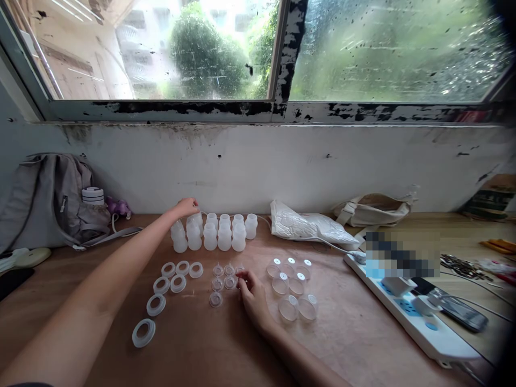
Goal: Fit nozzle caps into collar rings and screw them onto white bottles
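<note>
several rear bottles (224, 219) part-hidden | left fingers (195, 203) curled | right fingers (242, 276) bent near clear pieces (217, 284) | both grips unclear

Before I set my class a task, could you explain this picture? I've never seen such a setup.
There is no machine, just a person's two bare hands. The picture comes from a camera worn on the head, looking forward and down. On the brown table lie pale rings to the left, clear peaked pieces in the middle and clear round caps to the right; whitish bottles stand behind. The left hand reaches to the bottles' back row; the right hand is at the peaked pieces. Whether either holds anything is hard to tell.
</note>
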A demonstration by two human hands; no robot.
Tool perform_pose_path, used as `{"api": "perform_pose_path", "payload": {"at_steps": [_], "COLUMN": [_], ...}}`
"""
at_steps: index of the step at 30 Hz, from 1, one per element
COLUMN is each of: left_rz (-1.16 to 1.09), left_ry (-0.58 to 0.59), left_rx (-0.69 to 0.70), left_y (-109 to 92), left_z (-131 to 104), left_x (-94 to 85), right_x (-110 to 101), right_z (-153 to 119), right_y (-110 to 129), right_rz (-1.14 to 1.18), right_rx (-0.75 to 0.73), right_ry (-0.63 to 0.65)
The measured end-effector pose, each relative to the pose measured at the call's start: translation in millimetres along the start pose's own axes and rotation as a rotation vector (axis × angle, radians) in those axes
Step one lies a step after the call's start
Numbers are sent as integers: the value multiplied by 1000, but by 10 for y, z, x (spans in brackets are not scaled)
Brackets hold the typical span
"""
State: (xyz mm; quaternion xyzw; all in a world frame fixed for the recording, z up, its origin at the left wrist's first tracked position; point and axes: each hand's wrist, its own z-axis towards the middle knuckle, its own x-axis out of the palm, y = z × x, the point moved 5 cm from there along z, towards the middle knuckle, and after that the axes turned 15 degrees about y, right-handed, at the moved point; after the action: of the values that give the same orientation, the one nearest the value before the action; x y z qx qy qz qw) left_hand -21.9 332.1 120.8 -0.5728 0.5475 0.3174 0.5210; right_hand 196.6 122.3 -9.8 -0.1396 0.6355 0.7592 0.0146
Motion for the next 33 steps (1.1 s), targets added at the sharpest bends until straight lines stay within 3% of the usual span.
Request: {"api": "perform_pose_path", "payload": {"at_steps": [6,10,13,16,19,23,28,30,33], "left_rz": [-20,-18,1,32,89,177,103,16,-141], "left_ry": [-31,-219,-358,-413,-410,-335,-285,-284,-319], "left_rx": [32,70,116,203,365,290,105,120,198], "left_y": [-49,-188,-304,-347,-301,-9,367,398,280], "left_z": [-147,-446,-838,-1347,-1898,-2420,-2638,-2654,-2662], "left_x": [-70,-183,-131,118,519,1118,1630,1708,1669], "right_x": [-12,-10,2,7,12,66,306,373,405], "right_z": [-12,-16,-15,-13,-15,-52,-160,-192,-203], "right_y": [46,69,81,82,82,153,242,234,227], "right_rz": [9,5,-7,-28,-64,-208,-493,-603,-689], "right_rx": [-9,-16,-31,-42,-49,-117,-236,-236,-223], "right_ry": [-7,-6,8,12,26,76,274,295,290]}}
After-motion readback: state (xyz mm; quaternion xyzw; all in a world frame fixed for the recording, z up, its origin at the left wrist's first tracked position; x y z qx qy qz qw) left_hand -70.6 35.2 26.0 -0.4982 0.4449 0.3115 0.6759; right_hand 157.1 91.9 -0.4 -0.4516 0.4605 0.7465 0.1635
